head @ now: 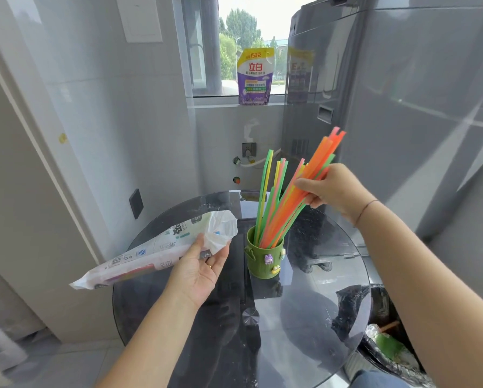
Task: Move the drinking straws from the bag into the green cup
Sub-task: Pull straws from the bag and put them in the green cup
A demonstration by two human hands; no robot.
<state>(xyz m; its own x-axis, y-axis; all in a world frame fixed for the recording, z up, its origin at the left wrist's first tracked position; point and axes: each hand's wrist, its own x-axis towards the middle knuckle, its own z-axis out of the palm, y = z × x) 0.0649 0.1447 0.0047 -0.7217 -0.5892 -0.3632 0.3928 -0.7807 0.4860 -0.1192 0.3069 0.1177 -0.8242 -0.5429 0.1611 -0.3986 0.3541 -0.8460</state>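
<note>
Many bright plastic drinking straws stand fanned in the green cup, with their lower ends inside it and their tops leaning up to its right. The right hand has its fingers curled round the bunch, well above the cup's rim. Left of the cup, the left hand pinches the crinkled plastic bag near its open mouth; a few more show inside. The cup stands on a round glass tabletop. They look light, slick and bendy, so a gentle mid-length hold seems best, lest they splay or tip the cup.
</note>
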